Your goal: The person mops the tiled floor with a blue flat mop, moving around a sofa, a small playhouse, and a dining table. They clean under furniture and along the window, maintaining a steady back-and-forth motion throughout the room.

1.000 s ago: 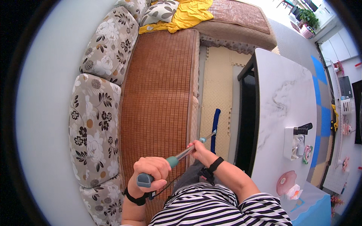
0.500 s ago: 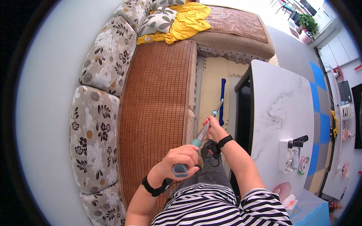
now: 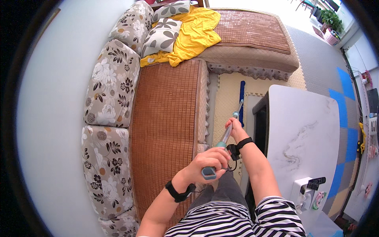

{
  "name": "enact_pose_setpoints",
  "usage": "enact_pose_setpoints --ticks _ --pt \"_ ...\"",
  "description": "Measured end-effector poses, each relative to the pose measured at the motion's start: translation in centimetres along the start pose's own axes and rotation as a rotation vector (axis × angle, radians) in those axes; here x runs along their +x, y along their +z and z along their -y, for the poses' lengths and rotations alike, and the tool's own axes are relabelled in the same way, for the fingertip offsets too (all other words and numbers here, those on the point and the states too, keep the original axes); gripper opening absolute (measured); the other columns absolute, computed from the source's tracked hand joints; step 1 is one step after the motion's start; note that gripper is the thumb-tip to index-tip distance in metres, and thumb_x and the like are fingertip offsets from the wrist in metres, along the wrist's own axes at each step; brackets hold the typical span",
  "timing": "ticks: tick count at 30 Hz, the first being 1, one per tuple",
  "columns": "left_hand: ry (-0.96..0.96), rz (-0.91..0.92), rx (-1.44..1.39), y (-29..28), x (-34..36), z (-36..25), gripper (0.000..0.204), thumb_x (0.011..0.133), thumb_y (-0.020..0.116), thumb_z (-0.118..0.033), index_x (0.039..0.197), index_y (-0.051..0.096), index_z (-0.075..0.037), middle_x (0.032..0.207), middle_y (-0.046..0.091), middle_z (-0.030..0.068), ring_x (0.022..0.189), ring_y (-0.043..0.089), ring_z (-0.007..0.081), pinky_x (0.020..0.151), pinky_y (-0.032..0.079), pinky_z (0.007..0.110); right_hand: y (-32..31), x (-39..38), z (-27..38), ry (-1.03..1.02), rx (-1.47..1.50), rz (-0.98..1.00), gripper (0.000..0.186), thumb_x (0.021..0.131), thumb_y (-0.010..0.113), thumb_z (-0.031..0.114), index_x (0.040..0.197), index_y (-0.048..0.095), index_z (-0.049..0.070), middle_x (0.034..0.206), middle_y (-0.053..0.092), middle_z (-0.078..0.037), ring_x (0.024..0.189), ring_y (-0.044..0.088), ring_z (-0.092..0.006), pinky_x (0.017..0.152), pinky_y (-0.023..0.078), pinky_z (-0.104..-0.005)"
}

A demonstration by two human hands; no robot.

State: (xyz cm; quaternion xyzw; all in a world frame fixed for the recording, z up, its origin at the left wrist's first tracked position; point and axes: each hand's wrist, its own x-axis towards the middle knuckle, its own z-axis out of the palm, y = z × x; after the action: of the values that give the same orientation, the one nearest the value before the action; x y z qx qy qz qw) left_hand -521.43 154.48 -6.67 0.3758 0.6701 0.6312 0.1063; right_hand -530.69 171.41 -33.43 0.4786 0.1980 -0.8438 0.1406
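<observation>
My left hand grips the top of a mop handle, around its grey and teal grip. My right hand is closed on the metal pole farther along, just below a light blue joint. The narrow dark blue mop head lies on cream foam mats in the gap between the sofa and the table. Black straps sit on both wrists.
An L-shaped sofa with bamboo mats, floral backs, pillows and a yellow cloth lines the left and back. A marble-top table with remotes stands right; blue-grey mats lie beyond.
Both hands and the mop have moved forward and to the right; the mop head is farther along the gap toward the back sofa section. The view has shifted.
</observation>
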Motion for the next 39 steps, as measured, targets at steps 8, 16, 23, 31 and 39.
enact_pose_setpoints --ticks 8,16,23,31,39 --pt "-0.012 0.014 0.020 -2.9 4.9 0.2 0.023 0.073 0.069 0.004 0.063 0.052 -0.008 0.065 0.060 0.0044 0.064 0.062 0.0230 0.078 0.052 0.041 1.3 2.5 1.7 0.050 -0.243 0.005 0.008 0.093 0.050 0.012 0.088 0.047 0.007 0.069 0.052 -0.007 0.062 0.053 -0.0205 0.059 0.052 -0.0355" --pt "-0.178 -0.135 -0.141 -6.9 2.9 -5.7 0.021 0.071 0.066 0.000 0.057 0.053 -0.007 0.057 0.060 0.0048 0.053 0.060 0.0188 0.064 0.051 0.034 -0.9 -4.3 -7.9 0.431 -0.174 -0.125 0.020 0.094 0.046 0.015 0.110 0.048 0.003 0.091 0.063 -0.011 0.076 0.063 -0.0214 0.059 0.056 -0.0388" --pt "-0.125 -0.126 -0.199 -7.9 2.9 -6.8 0.025 0.071 0.069 -0.003 0.055 0.051 -0.008 0.056 0.059 0.0038 0.053 0.060 0.0191 0.066 0.051 0.035 0.8 -6.6 -7.5 0.345 -0.184 -0.184 0.021 0.092 0.047 0.011 0.110 0.047 0.002 0.088 0.062 -0.011 0.074 0.063 -0.0215 0.065 0.058 -0.0397" --pt "0.000 0.073 0.025 -7.3 6.8 -0.4 0.024 0.071 0.071 0.004 0.062 0.050 -0.006 0.066 0.057 0.0057 0.064 0.059 0.0238 0.080 0.052 0.040 5.3 2.7 1.3 0.079 -0.185 -0.055 0.011 0.090 0.049 0.011 0.081 0.048 0.006 0.063 0.049 -0.007 0.058 0.051 -0.0209 0.057 0.051 -0.0360" --pt "-0.068 -0.234 0.019 -9.4 6.4 1.6 0.020 0.075 0.065 0.008 0.063 0.053 -0.004 0.063 0.058 0.0065 0.060 0.058 0.0211 0.064 0.046 0.034 9.4 6.5 0.5 0.177 -0.436 -0.006 0.010 0.092 0.046 0.012 0.099 0.046 0.005 0.074 0.056 -0.009 0.065 0.057 -0.0212 0.058 0.053 -0.0381"
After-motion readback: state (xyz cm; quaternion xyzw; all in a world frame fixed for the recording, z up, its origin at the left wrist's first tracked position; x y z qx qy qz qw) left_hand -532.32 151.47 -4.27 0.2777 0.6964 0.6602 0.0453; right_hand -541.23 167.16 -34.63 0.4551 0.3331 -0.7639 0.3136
